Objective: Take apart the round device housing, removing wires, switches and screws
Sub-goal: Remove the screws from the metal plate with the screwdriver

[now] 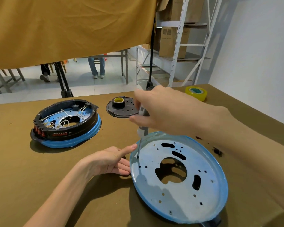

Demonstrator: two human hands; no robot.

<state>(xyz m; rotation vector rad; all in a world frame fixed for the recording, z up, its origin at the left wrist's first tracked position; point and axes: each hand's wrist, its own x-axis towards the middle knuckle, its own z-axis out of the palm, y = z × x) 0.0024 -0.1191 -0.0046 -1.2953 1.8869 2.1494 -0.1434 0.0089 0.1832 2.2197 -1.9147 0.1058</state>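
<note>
While the right hand [156, 110] grips the screwdriver [142, 128], tip seated in a screw below it, the left hand [111, 161], fingers straight, should steady the blue metal plate [184, 190] beside it, keeping the shaft upright.

The blue round plate [179, 177] lies flat, inner face up, pierced by a large central opening, dark slots and many small holes; one screw sits near its closest rim. Well to the left of it and farther back rests the round housing [66, 122]: a black ring on a blue base, open side up, with white wires [66, 118] looped inside and red switches [39, 131] on its near-left wall.
</note>
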